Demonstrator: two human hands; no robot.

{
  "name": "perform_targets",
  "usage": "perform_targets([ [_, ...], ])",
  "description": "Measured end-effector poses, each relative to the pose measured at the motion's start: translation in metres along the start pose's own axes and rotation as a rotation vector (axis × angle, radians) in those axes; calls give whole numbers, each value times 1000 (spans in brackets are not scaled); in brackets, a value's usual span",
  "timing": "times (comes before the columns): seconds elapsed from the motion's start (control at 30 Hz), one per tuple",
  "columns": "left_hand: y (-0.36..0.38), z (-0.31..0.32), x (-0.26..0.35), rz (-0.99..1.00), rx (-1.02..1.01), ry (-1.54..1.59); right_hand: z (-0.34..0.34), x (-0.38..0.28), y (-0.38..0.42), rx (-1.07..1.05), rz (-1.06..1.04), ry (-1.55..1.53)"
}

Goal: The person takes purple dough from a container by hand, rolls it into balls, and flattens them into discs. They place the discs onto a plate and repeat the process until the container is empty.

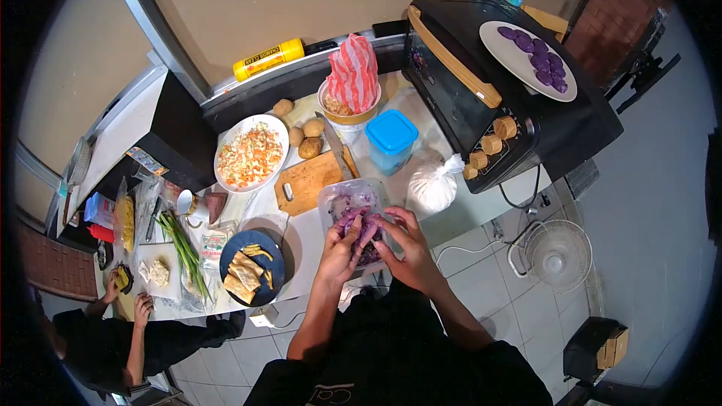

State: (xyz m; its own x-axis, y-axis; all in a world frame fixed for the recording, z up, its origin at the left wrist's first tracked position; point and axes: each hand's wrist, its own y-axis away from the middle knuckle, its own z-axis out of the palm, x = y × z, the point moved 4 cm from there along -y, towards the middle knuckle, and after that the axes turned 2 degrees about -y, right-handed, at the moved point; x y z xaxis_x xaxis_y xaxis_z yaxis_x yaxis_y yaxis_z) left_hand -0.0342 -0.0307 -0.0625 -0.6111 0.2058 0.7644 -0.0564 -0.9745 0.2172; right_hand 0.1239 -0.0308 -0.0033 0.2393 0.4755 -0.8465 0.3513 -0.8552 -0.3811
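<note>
A clear plastic tub (325, 207) with purple mash in it stands at the counter's front edge. Over it, my left hand (342, 248) is closed around a lump of purple dough (368, 228), its fingers smeared purple. My right hand (412, 248) meets the lump from the other side, fingers curved and fingertips against it. Part of the lump is hidden by the fingers. Just beyond the tub lie a wooden cutting board (308, 184) and a knife (335, 139). A blue-lidded container (391, 139) and a tied white plastic bag (435, 186) stand to the right.
On the black oven (496, 68), a white plate (500, 43) holds several purple pieces. Left are a bowl of shredded vegetables (252, 154), a dark plate (235, 246) with folded pastries, and green onions (180, 248). Another person's hand (143, 308) is at far left.
</note>
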Motion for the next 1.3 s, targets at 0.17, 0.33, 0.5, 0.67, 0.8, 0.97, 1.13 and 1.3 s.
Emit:
perform_targets([
  [0.17,10,17,12,-85,-14,146,-2,-6,-2,26,-85,149],
  [0.33,-3,-1,-8,-172,189,321,0,-14,-2,48,-153,181],
  [0.5,-5,-11,-16,-142,158,212,-1,-15,1,38,-82,61],
  [0.67,-8,-16,-22,-161,46,265,0,-9,3,89,-12,-51],
  [0.8,-3,-4,-10,-171,86,199,-7,-1,6,173,1,-45],
  [0.97,11,7,-2,-83,86,-152,-7,22,11,216,95,-102],
  [1.13,-1,-12,-16,-116,110,112,-7,26,8,180,88,-168],
  [1.3,-5,4,-14,-185,214,403,-12,20,-4,110,150,-283],
])
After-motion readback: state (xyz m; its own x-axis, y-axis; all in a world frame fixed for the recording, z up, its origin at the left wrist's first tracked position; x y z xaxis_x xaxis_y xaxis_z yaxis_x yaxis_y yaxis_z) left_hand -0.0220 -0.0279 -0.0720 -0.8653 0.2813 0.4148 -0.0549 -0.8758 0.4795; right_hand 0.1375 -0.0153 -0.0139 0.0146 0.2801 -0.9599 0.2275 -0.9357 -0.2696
